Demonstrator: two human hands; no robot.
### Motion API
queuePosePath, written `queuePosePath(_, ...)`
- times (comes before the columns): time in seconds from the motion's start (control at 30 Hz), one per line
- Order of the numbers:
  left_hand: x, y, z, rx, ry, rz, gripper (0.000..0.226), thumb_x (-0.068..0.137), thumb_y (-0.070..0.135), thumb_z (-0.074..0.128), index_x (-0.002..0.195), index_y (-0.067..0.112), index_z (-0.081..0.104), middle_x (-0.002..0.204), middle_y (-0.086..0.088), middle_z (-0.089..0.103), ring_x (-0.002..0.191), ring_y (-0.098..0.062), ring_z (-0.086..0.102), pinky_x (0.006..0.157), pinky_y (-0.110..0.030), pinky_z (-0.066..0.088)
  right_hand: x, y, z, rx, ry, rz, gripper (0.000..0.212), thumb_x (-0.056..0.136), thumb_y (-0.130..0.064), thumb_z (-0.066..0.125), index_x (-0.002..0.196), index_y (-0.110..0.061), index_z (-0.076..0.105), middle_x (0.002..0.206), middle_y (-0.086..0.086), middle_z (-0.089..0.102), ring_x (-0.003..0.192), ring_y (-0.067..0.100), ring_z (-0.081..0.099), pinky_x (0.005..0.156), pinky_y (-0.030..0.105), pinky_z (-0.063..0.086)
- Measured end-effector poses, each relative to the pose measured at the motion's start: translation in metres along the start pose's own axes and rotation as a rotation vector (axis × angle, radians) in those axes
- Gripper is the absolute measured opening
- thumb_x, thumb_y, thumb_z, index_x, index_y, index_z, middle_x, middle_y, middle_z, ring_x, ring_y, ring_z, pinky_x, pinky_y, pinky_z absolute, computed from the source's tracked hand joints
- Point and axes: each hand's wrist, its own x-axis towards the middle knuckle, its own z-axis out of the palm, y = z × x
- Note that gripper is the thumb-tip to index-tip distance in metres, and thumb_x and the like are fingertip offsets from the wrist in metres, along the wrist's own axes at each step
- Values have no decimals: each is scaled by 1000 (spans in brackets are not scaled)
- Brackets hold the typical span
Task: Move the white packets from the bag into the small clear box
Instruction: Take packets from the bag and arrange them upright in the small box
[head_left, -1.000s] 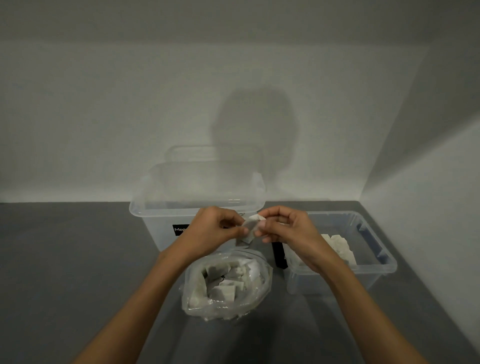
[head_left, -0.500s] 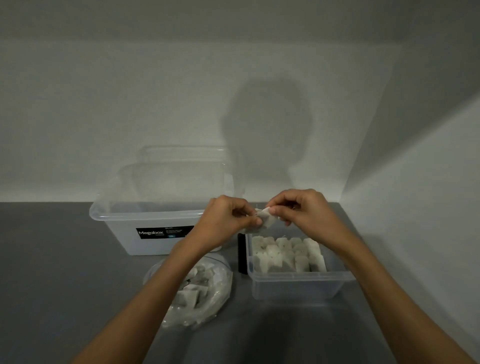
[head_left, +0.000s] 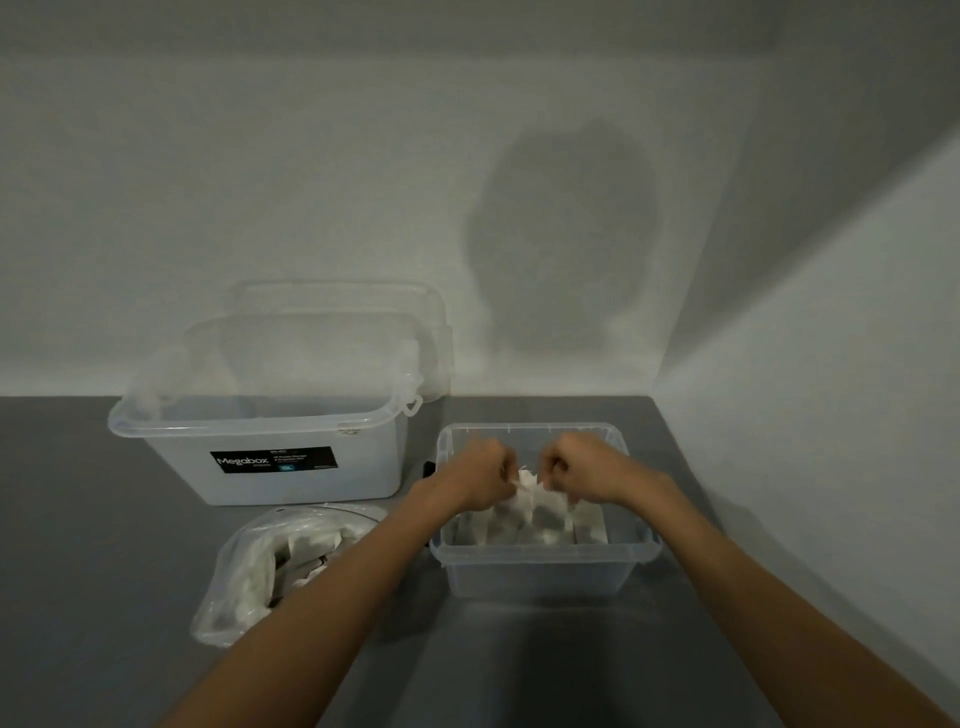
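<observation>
The small clear box (head_left: 545, 574) sits on the grey table at centre right, with several white packets standing in a row along its near side. Both my hands are down inside it. My left hand (head_left: 480, 475) and my right hand (head_left: 574, 467) each pinch an edge of one white packet (head_left: 527, 480), held just above the row. A clear plastic bag (head_left: 270, 566) lies to the left of the box, open and still holding several white packets; my left forearm crosses its right edge.
A large clear Megabox tub (head_left: 270, 447) stands behind the bag, with two clear lids leaning on the wall behind it. A side wall (head_left: 831, 415) rises close to the right of the small box.
Both hands have lowered with the packet from above the small box down into it. The view has shifted right, so the box now lies nearer the centre.
</observation>
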Motion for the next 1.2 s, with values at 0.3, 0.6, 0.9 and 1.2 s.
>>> queuePosePath(0.3, 28, -16, 40, 298, -121, -125, 21, 88, 13, 61, 108, 5, 64, 110, -13, 66, 102, -27, 63, 93, -36, 50, 33, 12, 45, -6, -87, 65, 13, 87, 0, 60, 95, -5, 69, 95, 10, 68, 75, 19, 62, 71, 29, 52)
queuePosePath(0.6, 26, -19, 47, 501, -64, -63, 25, 91, 11, 57, 116, 5, 57, 117, -14, 61, 105, -28, 62, 93, -36, 50, 36, 7, 53, -141, 15, 85, 12, 90, -7, 54, 94, -4, 64, 97, 12, 67, 86, 28, 64, 72, 36, 52)
queuePosePath(0.9, -22, -10, -31, 108, -90, 94, 37, 88, 25, 65, 123, 16, 57, 121, -5, 60, 108, -20, 59, 94, -32, 48, 16, -35, -6, -126, 6, -8, 21, 85, -16, 67, 106, -14, 68, 96, 1, 64, 78, 14, 62, 77, 30, 52)
queuePosePath(1.2, -134, -113, -134, -179, 50, 24, 21, 87, 32, 67, 107, 28, 68, 99, 10, 70, 94, 1, 62, 87, -15, 49, -13, -157, -18, 0, 76, -259, 23, 87, -27, 66, 109, -21, 69, 96, -5, 67, 80, 1, 60, 65, 6, 43)
